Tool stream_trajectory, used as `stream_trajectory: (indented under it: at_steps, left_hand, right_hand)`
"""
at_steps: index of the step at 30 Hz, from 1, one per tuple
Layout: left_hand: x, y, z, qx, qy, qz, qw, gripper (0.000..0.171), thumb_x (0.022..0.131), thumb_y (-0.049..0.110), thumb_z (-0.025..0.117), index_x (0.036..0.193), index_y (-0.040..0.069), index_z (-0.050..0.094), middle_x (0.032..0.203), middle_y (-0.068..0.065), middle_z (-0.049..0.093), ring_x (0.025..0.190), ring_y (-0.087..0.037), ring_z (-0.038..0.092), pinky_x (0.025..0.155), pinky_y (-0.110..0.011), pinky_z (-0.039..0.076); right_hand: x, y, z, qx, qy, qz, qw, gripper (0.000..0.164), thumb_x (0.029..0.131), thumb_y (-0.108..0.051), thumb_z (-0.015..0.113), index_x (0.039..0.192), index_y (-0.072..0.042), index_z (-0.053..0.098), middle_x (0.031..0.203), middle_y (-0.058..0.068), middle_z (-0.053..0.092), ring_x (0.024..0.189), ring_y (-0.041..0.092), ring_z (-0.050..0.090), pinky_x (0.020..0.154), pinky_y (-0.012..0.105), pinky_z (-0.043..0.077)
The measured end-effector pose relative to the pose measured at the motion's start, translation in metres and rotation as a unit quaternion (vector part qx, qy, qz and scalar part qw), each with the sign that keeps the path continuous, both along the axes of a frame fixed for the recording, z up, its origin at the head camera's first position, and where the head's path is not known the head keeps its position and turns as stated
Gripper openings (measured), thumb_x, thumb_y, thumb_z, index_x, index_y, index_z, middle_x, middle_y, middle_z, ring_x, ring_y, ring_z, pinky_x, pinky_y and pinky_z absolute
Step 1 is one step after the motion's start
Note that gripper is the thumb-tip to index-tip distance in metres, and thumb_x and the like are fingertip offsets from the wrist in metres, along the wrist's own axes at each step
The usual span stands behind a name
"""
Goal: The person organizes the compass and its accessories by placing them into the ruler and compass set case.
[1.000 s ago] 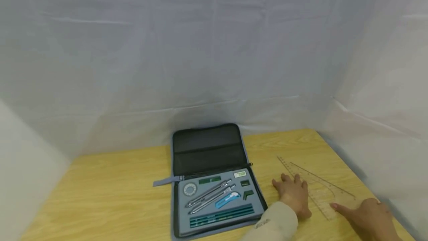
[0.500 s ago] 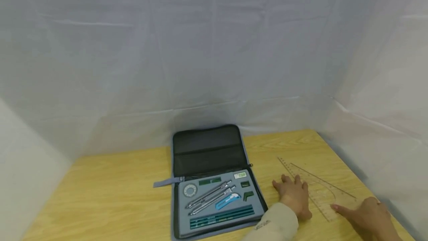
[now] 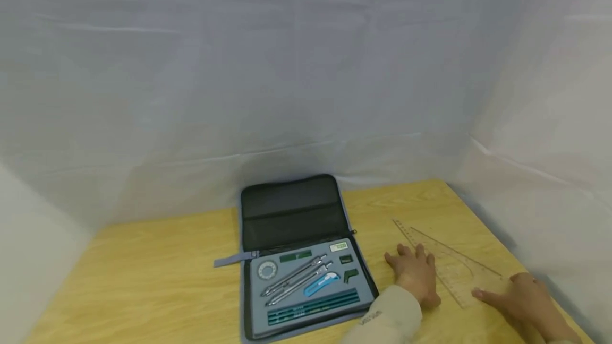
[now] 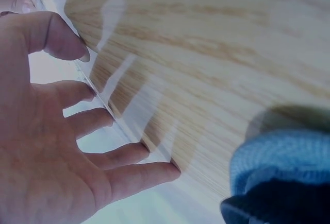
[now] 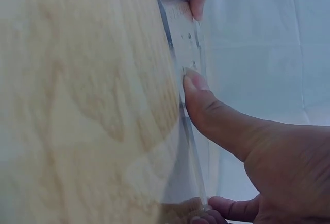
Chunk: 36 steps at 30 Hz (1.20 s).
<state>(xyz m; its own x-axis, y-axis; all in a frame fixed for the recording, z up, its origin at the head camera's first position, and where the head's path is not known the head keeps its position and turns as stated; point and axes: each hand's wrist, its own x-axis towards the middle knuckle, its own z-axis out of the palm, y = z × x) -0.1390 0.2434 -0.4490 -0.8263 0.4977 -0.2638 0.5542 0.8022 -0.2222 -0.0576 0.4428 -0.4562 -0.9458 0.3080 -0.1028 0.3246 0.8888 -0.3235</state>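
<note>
A clear set square (image 3: 454, 267) with scale marks lies flat on the wooden table at the right in the head view. My left hand (image 3: 415, 272) is spread palm down along its left edge. In the left wrist view the left hand's fingertips (image 4: 172, 170) rest on the table along the clear edge. My right hand (image 3: 526, 301) is on the other side, thumb reaching left toward the near corner. The right wrist view has the right thumb (image 5: 197, 82) against the set square's edge, with other fingers near its far end, partly out of frame.
An open zip case (image 3: 291, 222) stands left of the hands. Its grey insert holds compasses (image 3: 294, 280), a blue cutter (image 3: 322, 283), green pencils (image 3: 313, 307), a white eraser (image 3: 338, 247), a sharpener (image 3: 346, 259) and a round white piece (image 3: 267, 270). Pale sheeting (image 3: 191, 94) surrounds the table.
The head view has shifted slightly. My right hand's fingers have come a little closer to the set square's right tip. The left hand stays about where it was.
</note>
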Motion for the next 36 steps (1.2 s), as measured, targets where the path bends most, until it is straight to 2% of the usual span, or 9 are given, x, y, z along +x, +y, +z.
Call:
stream_trajectory:
  at_steps: [6,12,17,26,32,33,34,36]
  left_hand:
    - [0.0,-0.003,0.001,0.001,-0.001,0.008,1.0,0.085,0.074,0.078,0.053,0.146,0.051,0.015,0.154,0.021,0.014,0.136,-0.023,0.028,0.094,-0.055,0.04]
    - [0.0,-0.002,0.003,0.002,-0.002,0.014,0.9999,0.086,0.074,0.078,0.054,0.146,0.051,0.016,0.154,0.02,0.014,0.137,-0.022,0.028,0.096,-0.054,0.039]
    - [0.0,-0.002,0.002,0.005,-0.001,0.014,0.9999,0.086,0.073,0.077,0.055,0.146,0.052,0.017,0.154,0.02,0.015,0.136,-0.022,0.028,0.096,-0.054,0.039]
    - [0.001,0.0,0.002,0.004,-0.001,0.015,0.9999,0.086,0.073,0.078,0.055,0.146,0.052,0.016,0.154,0.021,0.014,0.137,-0.022,0.027,0.097,-0.054,0.038]
    - [0.001,0.0,0.003,0.006,-0.012,0.013,0.9998,0.084,0.074,0.077,0.055,0.145,0.053,0.016,0.153,0.021,0.015,0.137,-0.021,0.028,0.097,-0.054,0.038]
    - [0.001,0.0,0.004,0.006,-0.014,0.012,0.9998,0.084,0.074,0.076,0.055,0.145,0.052,0.016,0.153,0.021,0.016,0.136,-0.02,0.028,0.096,-0.054,0.038]
    - [0.001,0.0,0.005,0.006,-0.016,0.011,0.9998,0.084,0.075,0.076,0.055,0.145,0.052,0.017,0.153,0.021,0.016,0.136,-0.02,0.028,0.096,-0.054,0.039]
    - [0.0,-0.001,0.006,0.006,-0.02,0.009,0.9997,0.082,0.076,0.075,0.055,0.145,0.052,0.017,0.153,0.021,0.017,0.136,-0.021,0.029,0.095,-0.054,0.039]
  right_hand:
    - [-0.002,-0.001,-0.002,0.005,0.005,-0.006,1.0,0.102,0.074,-0.062,0.07,0.102,0.032,0.042,0.091,0.046,0.047,0.089,0.059,0.046,0.076,0.058,0.044]
    - [0.001,-0.002,-0.003,-0.015,0.001,-0.017,1.0,0.106,0.076,-0.064,0.066,0.109,0.032,0.037,0.099,0.052,0.037,0.097,0.063,0.037,0.078,0.062,0.042]
    - [0.002,-0.002,-0.003,-0.015,-0.002,-0.013,1.0,0.105,0.078,-0.062,0.066,0.111,0.032,0.035,0.101,0.053,0.035,0.099,0.062,0.034,0.08,0.063,0.04]
    - [-0.001,0.006,-0.006,-0.01,0.012,-0.008,1.0,0.103,0.075,-0.059,0.07,0.109,0.033,0.038,0.099,0.049,0.044,0.096,0.061,0.04,0.083,0.061,0.041]
    - [-0.002,0.012,-0.008,-0.059,0.001,-0.015,0.998,0.098,0.078,-0.052,0.072,0.106,0.036,0.038,0.102,0.052,0.044,0.096,0.061,0.047,0.082,0.058,0.045]
    - [-0.001,0.013,-0.007,-0.071,0.004,-0.015,0.997,0.094,0.078,-0.049,0.073,0.103,0.036,0.04,0.097,0.05,0.047,0.092,0.058,0.051,0.08,0.055,0.047]
    - [-0.001,0.014,-0.007,-0.084,0.006,-0.017,0.996,0.084,0.079,-0.046,0.073,0.092,0.032,0.045,0.084,0.044,0.052,0.08,0.05,0.057,0.074,0.049,0.05]
    - [0.0,0.015,-0.006,-0.105,0.004,-0.018,0.994,0.066,0.081,-0.044,0.072,0.072,0.017,0.048,0.065,0.024,0.051,0.061,0.031,0.054,0.061,0.038,0.05]
